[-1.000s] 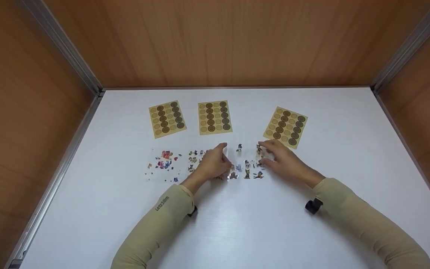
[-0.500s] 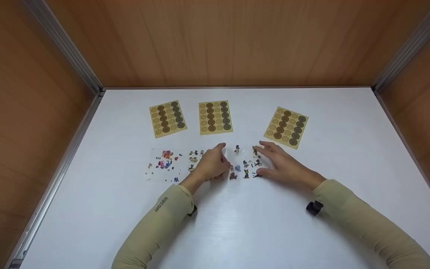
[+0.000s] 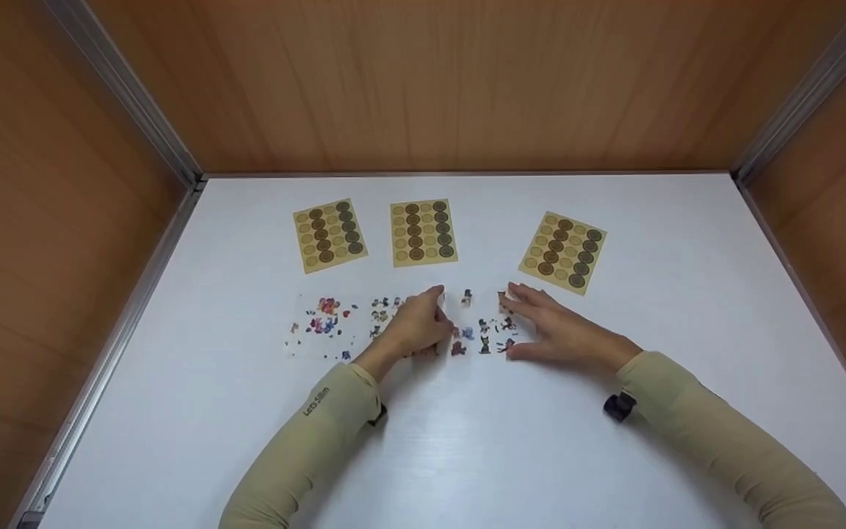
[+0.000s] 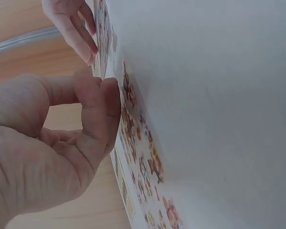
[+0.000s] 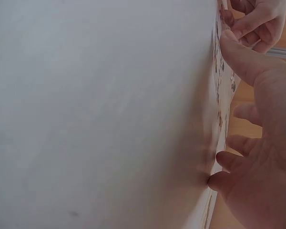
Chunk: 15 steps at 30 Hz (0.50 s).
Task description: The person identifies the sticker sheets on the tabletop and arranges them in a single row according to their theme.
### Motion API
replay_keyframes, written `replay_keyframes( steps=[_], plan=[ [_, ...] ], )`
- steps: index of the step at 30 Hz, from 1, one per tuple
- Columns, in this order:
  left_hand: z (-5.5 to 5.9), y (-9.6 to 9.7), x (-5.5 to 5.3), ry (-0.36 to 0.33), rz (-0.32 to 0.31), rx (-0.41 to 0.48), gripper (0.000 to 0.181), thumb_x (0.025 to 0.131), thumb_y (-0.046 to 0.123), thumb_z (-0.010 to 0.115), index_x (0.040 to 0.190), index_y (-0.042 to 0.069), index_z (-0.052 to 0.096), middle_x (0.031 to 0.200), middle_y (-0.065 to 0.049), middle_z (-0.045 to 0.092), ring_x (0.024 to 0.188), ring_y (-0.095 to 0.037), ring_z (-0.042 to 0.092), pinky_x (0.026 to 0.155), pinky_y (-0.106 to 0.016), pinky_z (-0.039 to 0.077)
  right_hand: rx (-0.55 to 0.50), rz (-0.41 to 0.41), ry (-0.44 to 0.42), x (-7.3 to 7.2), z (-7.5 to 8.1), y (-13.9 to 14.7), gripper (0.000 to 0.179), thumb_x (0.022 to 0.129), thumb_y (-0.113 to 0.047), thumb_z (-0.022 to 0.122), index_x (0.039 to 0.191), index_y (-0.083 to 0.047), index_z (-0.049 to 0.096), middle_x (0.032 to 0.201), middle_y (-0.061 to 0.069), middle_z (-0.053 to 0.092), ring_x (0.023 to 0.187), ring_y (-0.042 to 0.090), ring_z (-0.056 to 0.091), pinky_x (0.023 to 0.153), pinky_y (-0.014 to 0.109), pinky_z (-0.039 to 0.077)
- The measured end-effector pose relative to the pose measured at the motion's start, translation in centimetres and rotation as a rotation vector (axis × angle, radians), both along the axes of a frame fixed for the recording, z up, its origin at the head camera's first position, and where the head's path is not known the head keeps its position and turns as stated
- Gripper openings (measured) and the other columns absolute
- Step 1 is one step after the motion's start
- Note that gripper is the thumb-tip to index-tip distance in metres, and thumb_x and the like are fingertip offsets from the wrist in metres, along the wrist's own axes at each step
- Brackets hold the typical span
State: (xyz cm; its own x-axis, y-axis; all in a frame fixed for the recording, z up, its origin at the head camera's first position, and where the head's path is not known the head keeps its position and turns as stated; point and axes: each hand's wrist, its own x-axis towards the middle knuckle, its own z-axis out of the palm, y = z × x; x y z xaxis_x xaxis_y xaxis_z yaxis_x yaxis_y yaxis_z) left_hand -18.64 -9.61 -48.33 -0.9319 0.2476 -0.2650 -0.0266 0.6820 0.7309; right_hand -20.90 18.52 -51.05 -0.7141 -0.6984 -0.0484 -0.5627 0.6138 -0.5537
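Transparent sticker sheets with small cartoon figures lie side by side on the white table. My left hand [image 3: 416, 325] is over the middle sheet [image 3: 380, 314]; in the left wrist view its curled fingers [image 4: 93, 119] touch the printed sheet [image 4: 143, 162] and pinch at its edge. The right sheet [image 3: 485, 334] lies between both hands. My right hand [image 3: 562, 327] rests at that sheet's right edge, with thumb and fingers [image 5: 229, 160] spread and fairly straight. How firmly either hand touches is partly hidden.
Three tan sheets of round stickers lie farther back: a left one [image 3: 330, 235], a middle one [image 3: 424, 233] and a right one [image 3: 562, 253]. Another clear sheet with colourful stickers [image 3: 326, 323] lies at left. Wooden panels [image 3: 452, 88] enclose the table [image 3: 452, 455].
The right clear sheet has shifted slightly left. My right hand has followed it, its thumb moving nearer the front edge. The left hand has stayed nearly still.
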Motion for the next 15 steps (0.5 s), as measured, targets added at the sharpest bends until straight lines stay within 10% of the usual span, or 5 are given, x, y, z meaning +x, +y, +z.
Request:
replay_keyframes(
  steps=[15],
  plan=[
    [0.06, 0.3, -0.15, 0.015, -0.034, -0.039, 0.074, 0.094, 0.01, 0.065, 0.155, -0.008, 0.027, 0.079, -0.001, 0.068, 0.049, -0.011, 0.058, 0.045, -0.024, 0.048, 0.045, -0.003, -0.004, -0.21, -0.22, 0.13, 0.096, 0.087, -0.055, 0.075, 0.159, -0.011, 0.031, 0.167, 0.014, 0.019, 0.154, 0.032, 0.012, 0.124, 0.051, 0.012]
  ],
)
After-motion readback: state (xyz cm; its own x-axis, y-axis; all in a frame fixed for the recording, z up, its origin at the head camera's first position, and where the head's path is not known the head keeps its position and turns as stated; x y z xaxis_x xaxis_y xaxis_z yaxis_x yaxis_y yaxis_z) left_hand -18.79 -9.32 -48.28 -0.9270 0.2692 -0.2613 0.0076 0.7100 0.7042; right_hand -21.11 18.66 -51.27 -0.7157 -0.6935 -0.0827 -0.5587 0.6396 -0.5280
